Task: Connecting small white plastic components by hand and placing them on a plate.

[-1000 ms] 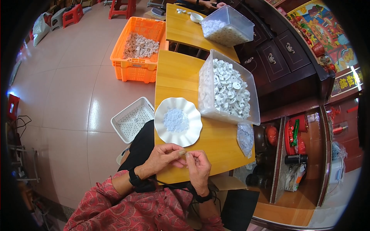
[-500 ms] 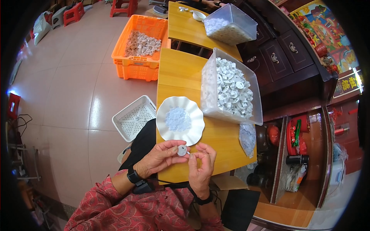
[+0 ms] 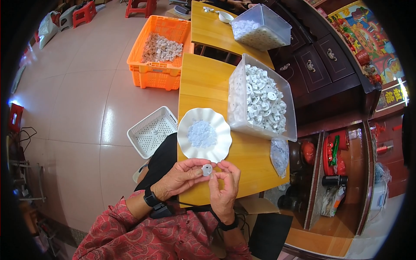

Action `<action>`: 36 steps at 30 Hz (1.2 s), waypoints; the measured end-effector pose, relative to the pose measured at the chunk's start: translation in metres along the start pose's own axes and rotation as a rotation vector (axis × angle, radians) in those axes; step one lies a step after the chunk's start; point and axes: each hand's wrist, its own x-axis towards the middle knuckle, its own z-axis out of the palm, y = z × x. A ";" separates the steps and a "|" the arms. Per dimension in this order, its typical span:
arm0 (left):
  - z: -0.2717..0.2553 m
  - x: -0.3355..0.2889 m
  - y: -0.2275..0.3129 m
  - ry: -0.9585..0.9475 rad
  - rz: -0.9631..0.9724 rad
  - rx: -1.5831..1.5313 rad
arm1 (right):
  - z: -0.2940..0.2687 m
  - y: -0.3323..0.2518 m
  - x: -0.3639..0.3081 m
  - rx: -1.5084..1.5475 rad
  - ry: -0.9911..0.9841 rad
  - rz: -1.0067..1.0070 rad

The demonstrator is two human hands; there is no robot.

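Observation:
Between thumb and fingers, my left hand [image 3: 183, 175] pinches a small round white plastic part [image 3: 207, 169] with dark openings in its face. My right hand [image 3: 225, 186] meets it from the right, its thumb and index finger closed at the part's edge. Whatever those right fingertips grip is too small to make out. Just beyond both hands lies a white wavy-rimmed plate [image 3: 186, 152] with a heap of tiny pale-blue pieces [image 3: 202, 134]. Behind it to the right, a clear plastic bin [image 3: 236, 108] is full of similar white parts [image 3: 265, 97].
An orange crate [image 3: 156, 77] of small parts and a white perforated basket [image 3: 151, 134] stand left of the yellow table [image 3: 203, 82]. A bag of pale pieces [image 3: 279, 157] lies at its right edge. Another bin [image 3: 260, 28] stands on the far table, near a person's hands [image 3: 238, 5].
The round part has turned slightly between my left fingers. My right fingertips have moved up and closer against it, and the tiny white bit seen between them is now hidden.

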 end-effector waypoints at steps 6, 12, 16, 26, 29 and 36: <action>0.001 0.000 0.001 -0.007 0.033 0.063 | 0.002 0.000 0.000 -0.002 0.012 -0.013; 0.002 -0.001 0.002 -0.005 0.054 0.085 | 0.003 -0.002 0.000 -0.011 0.012 -0.017; 0.002 -0.001 0.001 -0.002 0.054 0.081 | 0.003 0.000 -0.001 -0.020 0.006 -0.021; -0.001 -0.003 0.002 0.004 0.127 0.360 | 0.006 -0.002 -0.001 -0.052 -0.006 -0.072; 0.006 -0.005 0.007 0.022 0.130 0.458 | 0.007 -0.004 0.001 -0.117 -0.016 -0.117; 0.000 -0.006 0.005 0.047 0.133 0.375 | 0.000 -0.009 0.006 -0.075 -0.040 -0.084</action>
